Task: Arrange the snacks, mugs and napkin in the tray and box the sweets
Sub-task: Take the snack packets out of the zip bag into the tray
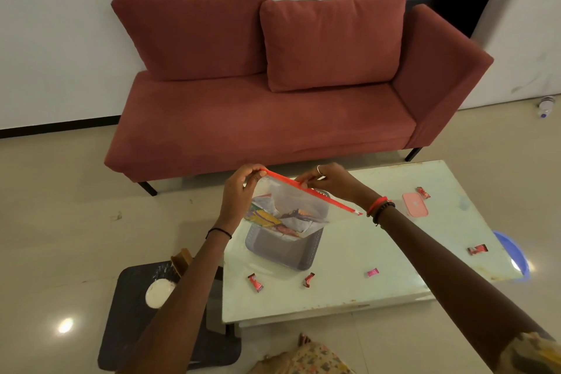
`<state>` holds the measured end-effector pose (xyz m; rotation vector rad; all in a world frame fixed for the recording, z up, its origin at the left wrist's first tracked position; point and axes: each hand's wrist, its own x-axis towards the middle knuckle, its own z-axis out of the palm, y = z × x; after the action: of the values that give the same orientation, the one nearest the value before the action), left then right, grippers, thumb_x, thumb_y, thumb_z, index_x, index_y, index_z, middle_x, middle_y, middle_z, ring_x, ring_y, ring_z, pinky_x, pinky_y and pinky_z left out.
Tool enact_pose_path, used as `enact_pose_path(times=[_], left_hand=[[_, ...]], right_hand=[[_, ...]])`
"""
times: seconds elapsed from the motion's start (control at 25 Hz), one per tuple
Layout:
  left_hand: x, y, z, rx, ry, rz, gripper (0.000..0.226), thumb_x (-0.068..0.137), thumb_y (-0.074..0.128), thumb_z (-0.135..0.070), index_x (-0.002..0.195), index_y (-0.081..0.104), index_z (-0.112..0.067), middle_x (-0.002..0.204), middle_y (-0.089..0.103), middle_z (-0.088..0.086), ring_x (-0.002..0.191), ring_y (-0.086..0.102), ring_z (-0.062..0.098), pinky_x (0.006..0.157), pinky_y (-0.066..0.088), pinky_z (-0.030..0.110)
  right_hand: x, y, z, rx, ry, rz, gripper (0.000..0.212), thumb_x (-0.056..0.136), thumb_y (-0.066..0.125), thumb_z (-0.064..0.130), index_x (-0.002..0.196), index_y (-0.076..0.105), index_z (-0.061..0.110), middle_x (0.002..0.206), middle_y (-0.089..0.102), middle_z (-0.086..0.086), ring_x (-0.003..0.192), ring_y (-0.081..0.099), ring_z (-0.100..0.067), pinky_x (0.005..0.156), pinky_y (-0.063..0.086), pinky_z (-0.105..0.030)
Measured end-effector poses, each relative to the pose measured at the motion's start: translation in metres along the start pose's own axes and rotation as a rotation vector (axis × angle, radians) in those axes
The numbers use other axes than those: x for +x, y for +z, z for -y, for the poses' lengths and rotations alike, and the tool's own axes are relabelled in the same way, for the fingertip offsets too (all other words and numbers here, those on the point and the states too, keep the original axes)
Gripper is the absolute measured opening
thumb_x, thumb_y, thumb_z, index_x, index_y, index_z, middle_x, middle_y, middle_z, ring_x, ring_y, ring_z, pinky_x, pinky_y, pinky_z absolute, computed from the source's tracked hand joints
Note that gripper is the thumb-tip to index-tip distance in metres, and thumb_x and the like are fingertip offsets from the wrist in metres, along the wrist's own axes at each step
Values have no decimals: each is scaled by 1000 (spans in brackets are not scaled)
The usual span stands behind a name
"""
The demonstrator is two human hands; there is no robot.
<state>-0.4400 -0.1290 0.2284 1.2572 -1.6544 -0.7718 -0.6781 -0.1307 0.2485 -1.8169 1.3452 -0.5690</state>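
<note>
Clear snack bag [297, 203] hangs from fingers [253, 169] pinching its red zip [334, 202].

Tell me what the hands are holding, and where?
A clear zip bag of snacks. The left hand pinches one end of its red zip strip; the right hand pinches farther along.

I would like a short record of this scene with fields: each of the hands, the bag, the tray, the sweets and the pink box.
left hand: pinches the left end of the red strip of the zip bag
right hand: pinches the same strip near its middle
zip bag: clear, held above the tray, snack packets inside
tray: grey, on the table, nothing seen in its visible part
sweets: five loose on the table, four red, one pink sweet
pink box: flat on the table's far right, beside a red sweet
</note>
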Motion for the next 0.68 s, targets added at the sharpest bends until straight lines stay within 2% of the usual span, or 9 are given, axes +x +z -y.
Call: enact_pose_path(times=[0.12, 0.16, 0.32, 0.44, 0.52, 0.6, 0.68], left_hand=[[-1, 3, 1, -2, -10, 23, 12, 90, 57, -12, 96, 67, -15, 90, 65, -8, 85, 59, -13, 74, 44, 1], [-1, 4, 1, -2, -13, 20, 12, 90, 57, -12, 96, 67, -14, 90, 65, -7, 85, 60, -12, 74, 44, 1], [-2, 10, -1, -13, -32, 2, 12, 90, 57, -12, 96, 67, -13, 91, 66, -6, 85, 61, -5, 74, 44, 1], [-3, 18, -4, -3, -43, 14, 12, 90, 58, -11, 97, 68, -10, 93, 66, -3, 87, 59, -4, 74, 42, 0], [-4, 22, -6, -22, -73, -10, 12, 89, 58, -12, 97, 67, -10, 95, 68, 1, 87, 59, -2, 74, 43, 1], [-2, 22, -8, -49, -117, -45, 12, 89, 59, -14, 97, 67, -11, 99, 67, 4, 88, 59, 1, 75, 43, 6], [2, 23, -9, -48, -180, -64, 17, 90, 58, -18, 103, 66, -12, 107, 61, 4, 94, 58, 8, 82, 45, 18]], right_hand=[[6, -7, -2, 3, 55, 60, 20, 86, 64, 8, 103, 72, 1, 103, 73, -14, 84, 65, -17, 85, 56, -33], [6, -10, -3, -15, 61, 82, 21, 87, 64, 11, 104, 72, 2, 103, 73, -15, 86, 67, -20, 86, 56, -35], [3, -9, -7, 37, 82, 149, 29, 86, 66, 21, 109, 70, 4, 108, 71, -8, 91, 67, -21, 83, 56, -29], [4, -4, -10, -48, 108, 121, 27, 87, 66, 19, 108, 71, 3, 107, 72, -11, 86, 65, -18, 82, 54, -28], [6, 0, -11, -60, 119, 74, 24, 84, 69, 19, 103, 72, 4, 103, 72, -12, 79, 63, -12, 76, 52, -22], [7, 4, -11, 26, 149, 43, 21, 81, 72, 19, 96, 73, 3, 97, 73, -13, 71, 62, -9, 69, 51, -17], [6, 7, -10, 142, 166, 34, 19, 79, 74, 19, 90, 73, 3, 89, 72, -13, 67, 63, -11, 68, 53, -19]])
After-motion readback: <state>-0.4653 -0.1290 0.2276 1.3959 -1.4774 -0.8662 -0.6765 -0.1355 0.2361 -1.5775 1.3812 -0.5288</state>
